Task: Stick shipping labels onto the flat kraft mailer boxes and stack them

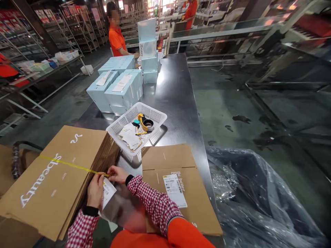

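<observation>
A stack of flattened brown cardboard boxes (62,172), printed "beauty" in white, lies at the left with a yellow strap (77,166) across it. My left hand (95,191) pinches the strap at the stack's right edge. Close beside it, my right hand (118,174) has its fingers closed on the strap's end. White shipping labels (109,193) hang or lie just below my hands; what supports them is hidden. To the right, a flat cardboard box (165,158) lies on the metal table (178,103) with a printed label (174,190) on it.
Ahead stands a white perforated basket (161,117) with labels and a yellow tape dispenser (145,123). Beyond are stacked light-blue boxes (124,91) and a person in orange (117,39). Clear plastic sheeting (248,193) fills the space right of the table edge.
</observation>
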`<control>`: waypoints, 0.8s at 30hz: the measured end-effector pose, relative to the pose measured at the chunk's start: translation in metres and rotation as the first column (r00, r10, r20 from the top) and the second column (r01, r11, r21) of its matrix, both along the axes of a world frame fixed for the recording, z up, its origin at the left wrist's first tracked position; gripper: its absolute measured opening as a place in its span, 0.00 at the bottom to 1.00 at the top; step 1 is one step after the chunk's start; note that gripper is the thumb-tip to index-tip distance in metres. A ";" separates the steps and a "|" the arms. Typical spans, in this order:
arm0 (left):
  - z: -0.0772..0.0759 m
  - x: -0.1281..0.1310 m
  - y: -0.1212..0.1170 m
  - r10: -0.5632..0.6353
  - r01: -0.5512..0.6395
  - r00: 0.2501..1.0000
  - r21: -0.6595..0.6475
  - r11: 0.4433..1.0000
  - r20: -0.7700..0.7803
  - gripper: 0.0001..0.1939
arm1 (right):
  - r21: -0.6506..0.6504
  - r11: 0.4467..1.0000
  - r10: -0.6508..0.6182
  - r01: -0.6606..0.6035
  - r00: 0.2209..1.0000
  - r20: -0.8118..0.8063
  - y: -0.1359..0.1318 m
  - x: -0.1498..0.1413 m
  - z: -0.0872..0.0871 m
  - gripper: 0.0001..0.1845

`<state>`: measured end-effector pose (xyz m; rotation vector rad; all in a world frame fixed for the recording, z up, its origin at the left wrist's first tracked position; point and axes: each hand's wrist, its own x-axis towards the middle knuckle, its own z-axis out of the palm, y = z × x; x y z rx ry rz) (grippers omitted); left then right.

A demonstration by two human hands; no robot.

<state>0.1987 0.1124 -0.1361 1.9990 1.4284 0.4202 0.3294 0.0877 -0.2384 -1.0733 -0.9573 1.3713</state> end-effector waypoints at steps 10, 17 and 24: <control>0.002 0.004 -0.004 0.011 -0.003 0.996 0.081 0.997 -0.094 0.11 | 0.229 0.973 -0.081 -0.021 0.901 0.427 -0.006 -0.002 0.005 0.09; -0.003 0.005 -0.002 -0.015 0.023 0.993 0.062 0.998 -0.120 0.05 | 0.334 0.930 -0.071 -0.151 0.821 0.567 -0.006 0.001 0.002 0.08; -0.008 0.003 -0.003 -0.007 0.010 0.999 0.068 0.998 -0.052 0.06 | 0.408 0.899 -0.088 -0.160 0.846 0.526 -0.010 0.007 0.009 0.09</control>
